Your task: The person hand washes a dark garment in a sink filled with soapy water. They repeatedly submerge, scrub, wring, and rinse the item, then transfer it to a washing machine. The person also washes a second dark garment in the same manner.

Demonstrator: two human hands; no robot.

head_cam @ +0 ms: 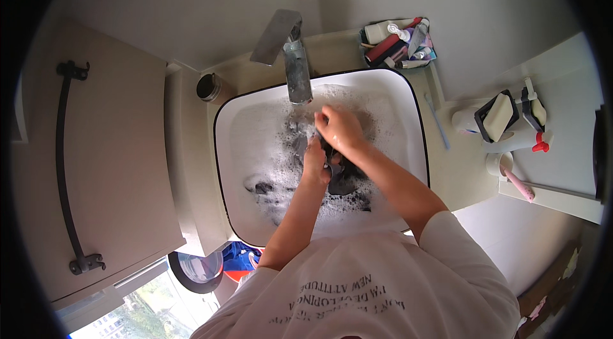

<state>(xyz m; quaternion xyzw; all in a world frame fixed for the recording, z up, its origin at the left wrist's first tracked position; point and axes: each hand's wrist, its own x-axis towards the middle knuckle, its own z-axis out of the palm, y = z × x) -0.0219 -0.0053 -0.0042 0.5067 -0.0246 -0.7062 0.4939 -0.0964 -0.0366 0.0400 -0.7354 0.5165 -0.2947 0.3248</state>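
A white sink basin point(392, 99) with a dark rim holds soapy water and dark, wet cloth point(344, 183). Both my hands are over its middle, close together and just below the metal faucet point(298, 73). My left hand point(316, 159) grips part of the dark cloth, some of which hangs by the wrist. My right hand point(339, 128) is curled just above and to the right of it, with suds on its back; what its fingers hold, if anything, is hidden. Another bit of dark cloth point(263, 188) shows through the foam at the left.
A basket of tubes and bottles point(400, 44) stands behind the basin, a jar point(210, 87) at its back left. On the right are a blue toothbrush point(437, 121), soap in a black dish point(498, 116), and a cup point(499, 164) with a pink-handled item. A cabinet door point(115, 161) flanks the left.
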